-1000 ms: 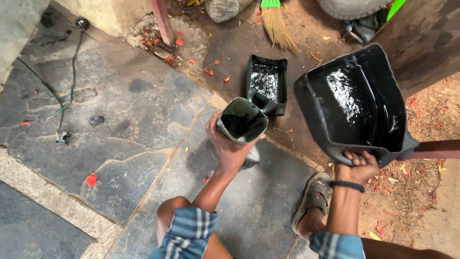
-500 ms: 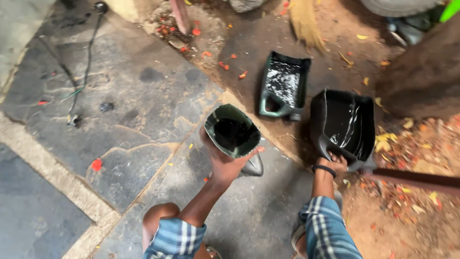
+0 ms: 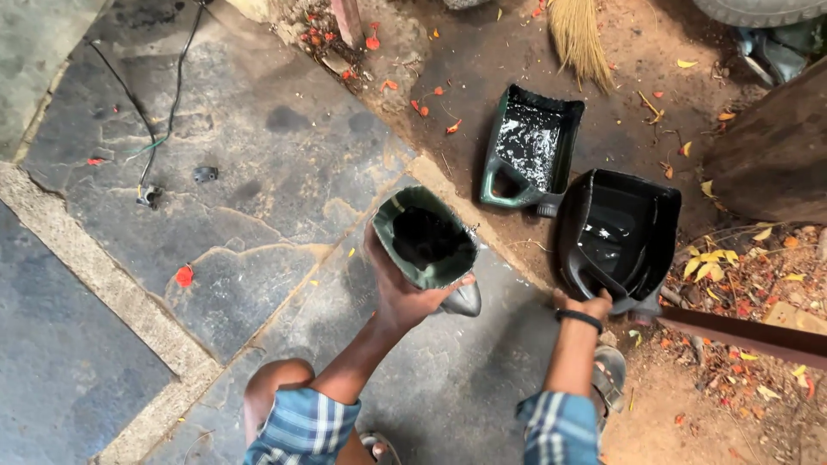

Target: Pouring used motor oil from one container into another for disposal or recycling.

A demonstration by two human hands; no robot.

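While left hand [image 3: 405,297] cups green funnel [image 3: 424,238], right hand [image 3: 586,306] grips black pan [image 3: 618,232], arms outstretched

left hand [image 3: 405,293] holding funnel [image 3: 426,238], right hand [image 3: 588,305] gripping tray [image 3: 622,231]

The person wears rolled blue-and-white plaid sleeves [image 3: 303,426], a black wristband [image 3: 578,319] and a grey sandal [image 3: 610,377].

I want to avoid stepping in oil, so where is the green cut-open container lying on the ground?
In the head view, the green cut-open container lies on the dirt, upper centre-right, just below the broom and beside the black container that the right hand grips.
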